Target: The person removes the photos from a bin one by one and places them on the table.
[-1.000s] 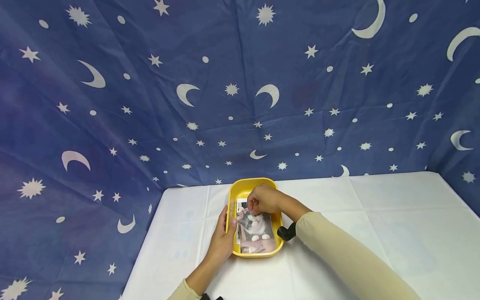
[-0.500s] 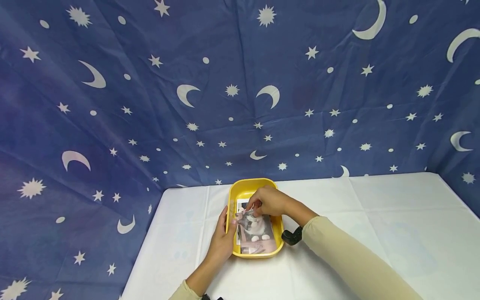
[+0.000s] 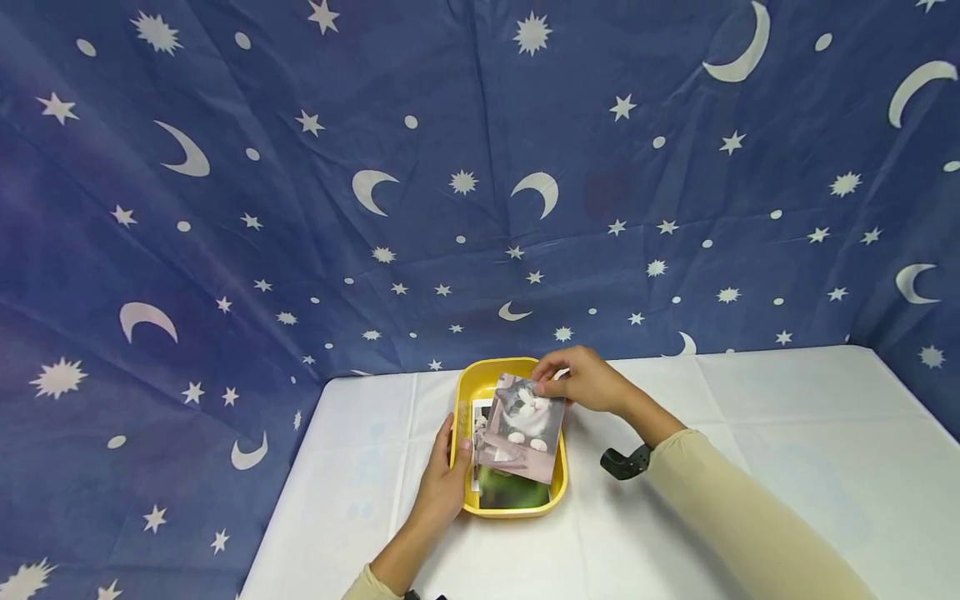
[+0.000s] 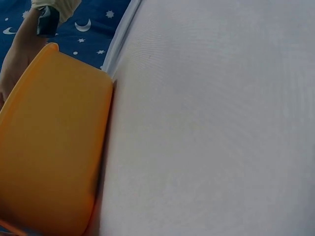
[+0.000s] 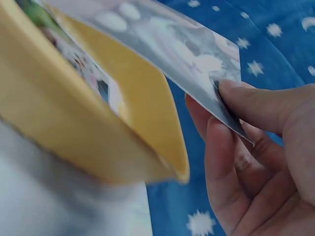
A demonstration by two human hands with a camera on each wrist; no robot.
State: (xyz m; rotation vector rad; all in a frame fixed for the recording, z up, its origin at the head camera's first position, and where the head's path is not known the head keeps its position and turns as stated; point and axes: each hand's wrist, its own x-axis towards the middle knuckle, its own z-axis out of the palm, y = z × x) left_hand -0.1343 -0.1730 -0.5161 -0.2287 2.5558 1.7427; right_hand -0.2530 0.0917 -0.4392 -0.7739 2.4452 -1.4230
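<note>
Yellow, the tray (image 3: 480,383) stands on a white cloth (image 3: 675,475) and serves as reference for all positions that I give. I note two bare hands, apart from each other, one on either side of it. At its left side, the left hand (image 3: 445,479) grips the wall, thumb over the rim and fingers outside; my left wrist view shows only the outer wall, so I cannot tell from there how the fingertips lie. At the tray's right edge, near its far end, the right hand (image 3: 588,381) pinches the cat photo (image 3: 521,429) by its upper right part, thumb on the printed face and fingers behind. I find this photo raised over the tray, tilted, covering much of the opening; whether its lower edge touches anything, I cannot tell. Beneath it, inside the tray, I see a green print (image 3: 513,489) toward the near end and a white-edged print (image 3: 482,417) along the left wall. Outside the tray, to the right, a black band (image 3: 626,462) circles the right wrist. Beyond the tray hangs a blue backdrop (image 3: 450,125) with pale moons and stars.
</note>
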